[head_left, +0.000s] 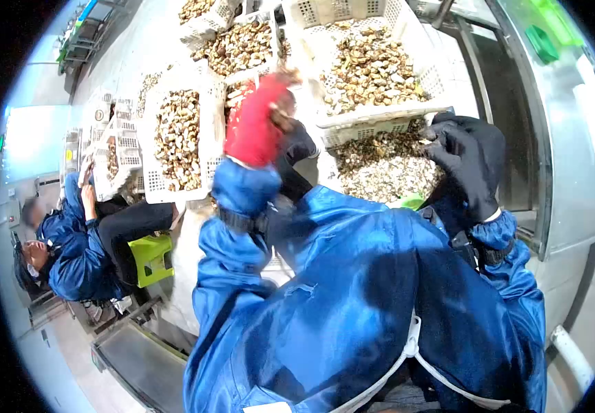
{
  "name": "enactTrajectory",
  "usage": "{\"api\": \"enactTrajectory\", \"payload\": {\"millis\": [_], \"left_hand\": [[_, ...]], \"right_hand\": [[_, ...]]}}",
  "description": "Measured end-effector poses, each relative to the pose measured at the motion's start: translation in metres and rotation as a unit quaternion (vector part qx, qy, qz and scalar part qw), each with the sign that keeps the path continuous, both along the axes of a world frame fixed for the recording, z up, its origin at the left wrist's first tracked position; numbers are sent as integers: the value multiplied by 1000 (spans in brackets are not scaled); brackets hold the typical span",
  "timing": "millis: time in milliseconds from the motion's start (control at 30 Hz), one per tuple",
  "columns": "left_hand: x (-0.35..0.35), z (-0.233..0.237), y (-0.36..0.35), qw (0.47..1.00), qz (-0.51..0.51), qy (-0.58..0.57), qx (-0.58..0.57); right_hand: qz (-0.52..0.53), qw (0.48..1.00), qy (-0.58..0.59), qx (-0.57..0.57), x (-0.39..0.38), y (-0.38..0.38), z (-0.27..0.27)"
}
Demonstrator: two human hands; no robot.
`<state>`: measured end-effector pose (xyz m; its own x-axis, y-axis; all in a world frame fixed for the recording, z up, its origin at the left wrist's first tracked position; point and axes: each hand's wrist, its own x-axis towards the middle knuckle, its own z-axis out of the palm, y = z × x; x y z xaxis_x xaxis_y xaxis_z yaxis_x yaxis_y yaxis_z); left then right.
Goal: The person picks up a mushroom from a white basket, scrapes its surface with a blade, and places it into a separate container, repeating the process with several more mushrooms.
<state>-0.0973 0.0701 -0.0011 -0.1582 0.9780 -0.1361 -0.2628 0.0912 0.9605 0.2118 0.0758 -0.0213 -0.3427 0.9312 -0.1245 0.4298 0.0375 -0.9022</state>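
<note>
My left hand (pixel 252 127), in a red glove, is raised over the crates left of centre. Motion smears its fingers, and a brownish blur by the fingertips cannot be made out. My right hand (pixel 459 162), in a black glove, bends its fingers together at the right edge of a lower crate. A small pale bit shows at its fingertips, too small to name. Below lie many small dark and cream pieces (pixel 387 172), perhaps mushroom trimmings. Above them, a white perforated crate (pixel 376 113) holds brown-and-tan pieces (pixel 373 65) that look like small mushrooms.
Another white crate (pixel 190 196) of similar pieces stands to the left, with more crates (pixel 204 27) behind. A co-worker in blue (pixel 87 251) sits at far left near a lime-green stool (pixel 151 260). A metal-framed glass panel (pixel 576 138) borders the right side.
</note>
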Motion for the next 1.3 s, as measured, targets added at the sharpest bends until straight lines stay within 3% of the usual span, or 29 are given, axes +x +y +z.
{"api": "enactTrajectory", "payload": {"millis": [33, 67, 100, 133, 167, 233, 267, 300, 333, 367, 467, 567, 600, 700, 733, 767, 933, 1100, 1167, 1233, 1300], "left_hand": [[-30, 3, 24, 995, 53, -62, 62], [-52, -13, 39, 988, 72, -133, 36], [-76, -51, 52, 956, 134, -232, -122], [-63, -59, 45, 964, 85, -223, -115], [-43, -66, 32, 971, 33, -211, -111], [-22, -83, 0, 940, -92, -313, -96], [-8, -88, -15, 963, -93, -233, -95], [6, -83, -25, 961, -86, -239, -108], [20, -79, -35, 959, -78, -246, -121], [33, -61, -42, 927, -62, -338, -152], [51, -38, -56, 958, -105, -244, -105], [69, -15, -60, 977, -92, -168, -89], [73, -9, -60, 982, -86, -141, -88], [79, 2, -62, 984, -91, -91, -121], [80, -3, -62, 984, -84, -113, -114], [81, -9, -63, 983, -88, -117, -108], [89, -18, -63, 974, -80, -195, -80], [95, -16, -60, 957, -25, -278, -77], [101, -15, -57, 974, 9, -203, -102], [104, -18, -55, 985, 31, -113, -126], [105, -22, -54, 989, 22, -104, -102]], "right_hand": [[-12, 1000, -1, -16, -2, -3, 7], [-23, 999, -3, -34, -3, -7, 14], [-3, 998, -66, 24, -1, -8, 20], [16, 988, -127, 85, 0, -8, 25], [16, 989, -110, 102, -3, -10, 27], [16, 987, -77, 137, -9, -14, 32], [14, 992, -66, 105, -9, -13, 23], [11, 995, -57, 78, -15, -12, 29], [31, 988, -120, 88, -16, -15, 49], [33, 996, -65, 42, -19, -17, 48], [91, 987, 93, -90, -19, -12, 20], [212, 977, 33, 7, -17, -10, -12], [218, 935, -76, 269, -15, -13, -14], [113, 982, 120, 94, -25, -16, 8], [70, 989, 128, 27, -25, -17, 26], [48, 984, 168, 32, -28, -17, 25], [33, 983, 166, -72, -34, -26, 50], [31, 973, 211, -85, -40, -25, 39], [15, 956, 282, -80, -45, -26, 36], [22, 975, 220, 11, -45, -24, 38], [38, 978, 176, 106, -46, -20, 27]]}}
